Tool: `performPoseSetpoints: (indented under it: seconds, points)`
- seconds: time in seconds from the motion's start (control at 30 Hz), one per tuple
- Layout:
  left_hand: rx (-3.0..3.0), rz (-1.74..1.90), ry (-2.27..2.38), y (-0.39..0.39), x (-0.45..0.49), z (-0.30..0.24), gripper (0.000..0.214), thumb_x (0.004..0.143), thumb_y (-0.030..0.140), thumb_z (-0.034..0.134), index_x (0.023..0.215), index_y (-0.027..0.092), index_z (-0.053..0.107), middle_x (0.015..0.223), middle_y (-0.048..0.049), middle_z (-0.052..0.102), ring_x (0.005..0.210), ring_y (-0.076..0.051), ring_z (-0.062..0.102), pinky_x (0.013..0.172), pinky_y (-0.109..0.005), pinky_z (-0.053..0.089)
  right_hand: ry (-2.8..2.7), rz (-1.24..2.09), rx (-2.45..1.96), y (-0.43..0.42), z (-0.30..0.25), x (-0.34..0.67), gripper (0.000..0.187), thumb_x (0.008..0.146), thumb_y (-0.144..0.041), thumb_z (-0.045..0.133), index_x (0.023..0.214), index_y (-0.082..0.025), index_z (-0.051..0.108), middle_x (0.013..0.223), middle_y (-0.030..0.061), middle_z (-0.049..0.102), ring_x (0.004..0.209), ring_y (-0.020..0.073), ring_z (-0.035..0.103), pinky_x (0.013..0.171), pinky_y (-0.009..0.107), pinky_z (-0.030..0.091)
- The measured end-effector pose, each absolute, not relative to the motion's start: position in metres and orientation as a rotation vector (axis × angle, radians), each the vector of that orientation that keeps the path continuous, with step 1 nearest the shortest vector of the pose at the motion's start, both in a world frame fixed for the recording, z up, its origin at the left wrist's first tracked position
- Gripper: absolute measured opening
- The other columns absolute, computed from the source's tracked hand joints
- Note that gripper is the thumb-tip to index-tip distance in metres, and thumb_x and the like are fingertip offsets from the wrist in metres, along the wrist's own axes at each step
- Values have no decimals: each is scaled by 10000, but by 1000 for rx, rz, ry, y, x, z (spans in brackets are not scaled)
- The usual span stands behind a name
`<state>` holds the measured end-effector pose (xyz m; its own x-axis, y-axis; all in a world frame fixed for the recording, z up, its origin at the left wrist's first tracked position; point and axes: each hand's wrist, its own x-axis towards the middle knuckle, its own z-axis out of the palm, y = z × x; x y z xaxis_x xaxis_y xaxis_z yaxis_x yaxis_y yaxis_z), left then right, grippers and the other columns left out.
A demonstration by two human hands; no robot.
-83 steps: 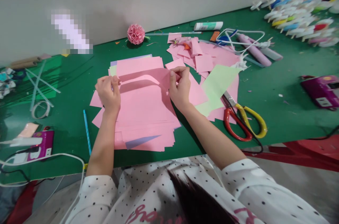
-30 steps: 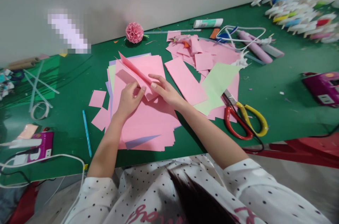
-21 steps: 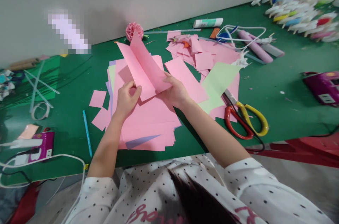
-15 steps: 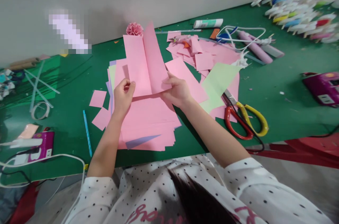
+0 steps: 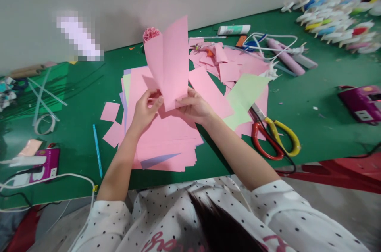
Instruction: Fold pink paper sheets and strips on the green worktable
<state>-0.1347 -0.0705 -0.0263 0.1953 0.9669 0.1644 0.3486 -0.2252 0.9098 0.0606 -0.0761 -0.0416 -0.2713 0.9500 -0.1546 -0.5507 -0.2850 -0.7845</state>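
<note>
The left hand (image 5: 145,110) and right hand (image 5: 193,107) pinch the lower edge of a folded pink sheet (image 5: 170,63), held upright above the paper stack (image 5: 166,141) on the desk (image 5: 312,133). Folding appears underway; the next move likely calls for aligned edges.

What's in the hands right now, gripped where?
Both hands, left hand and right hand, pinch one folded pink sheet at its bottom edge, upright above the paper stack.

Folded pink sheet (image 5: 171,61): matt, smooth paper. Table (image 5: 312,133): glossy green surface. Scissors (image 5: 274,135): metal blades, shiny plastic handles.
</note>
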Motion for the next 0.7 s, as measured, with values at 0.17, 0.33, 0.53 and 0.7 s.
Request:
performPoseSetpoints:
  seconds: [0.17,0.33,0.53,0.7]
  points:
    - [1473,1025,1025,-73,-129,-27,522,844,589,754,1164,191,640,1183,-128,737,1082,-237,714,928,-365,575,-773,1810,-768,-79,-42,58,474,624,-149,846,1051,-273,680,867,-51,761,778,147,714,795,313,609]
    - [1400,1062,1011,-73,-128,-30,393,822,466,813,1079,191,699,1064,-87,767,986,-219,732,890,-341,585,-748,1851,-788,-81,-41,54,484,668,-219,872,1096,-282,655,887,-38,759,789,169,724,807,386,629]
    - [1553,1256,1282,-68,-136,-28,354,896,519,716,776,192,652,696,5,630,685,-137,611,643,-243,488,-802,1639,-837,-77,-51,50,409,700,-329,892,1041,-294,668,1023,-38,701,795,105,667,763,286,592]
    - [1827,1420,1599,-66,-144,-30,327,989,444,602,769,203,628,695,4,617,675,-139,578,667,-264,456,-851,1426,-888,-75,-54,48,356,706,-402,898,851,-262,604,950,-38,650,787,121,685,719,288,584]
